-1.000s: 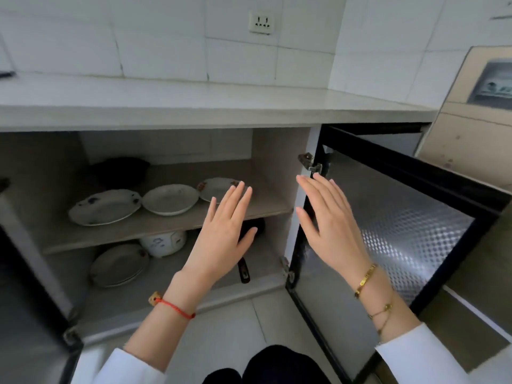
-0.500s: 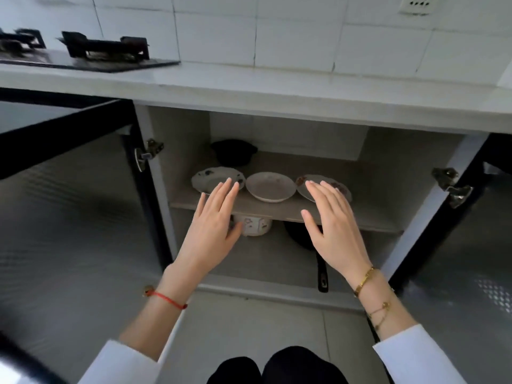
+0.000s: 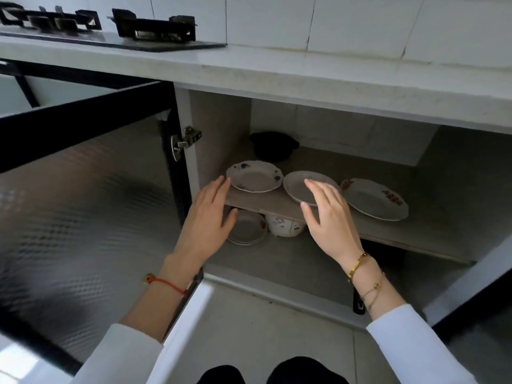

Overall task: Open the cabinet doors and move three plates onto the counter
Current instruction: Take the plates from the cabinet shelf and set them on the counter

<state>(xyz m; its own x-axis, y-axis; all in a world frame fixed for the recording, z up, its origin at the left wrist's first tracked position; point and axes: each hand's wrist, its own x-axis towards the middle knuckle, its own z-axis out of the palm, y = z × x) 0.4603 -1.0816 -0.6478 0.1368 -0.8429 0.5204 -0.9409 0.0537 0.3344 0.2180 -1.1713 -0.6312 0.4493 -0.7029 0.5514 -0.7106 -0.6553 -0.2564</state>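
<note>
Both hands have moved deeper toward the open cabinet since the earlier frame, the left hand (image 3: 206,217) now near the rim of the white scalloped plate with blue flowers (image 3: 255,176) and the right hand (image 3: 329,217) over the plain white round plate (image 3: 300,185). Beneath the pale stone table (image 3: 277,70), the black-framed textured door (image 3: 83,189) stands swung open, and a third white plate with red marks (image 3: 374,199) lies rightmost on the wooden shelf (image 3: 263,202). Fingers on both hands are straight, loosely together, holding nothing.
</note>
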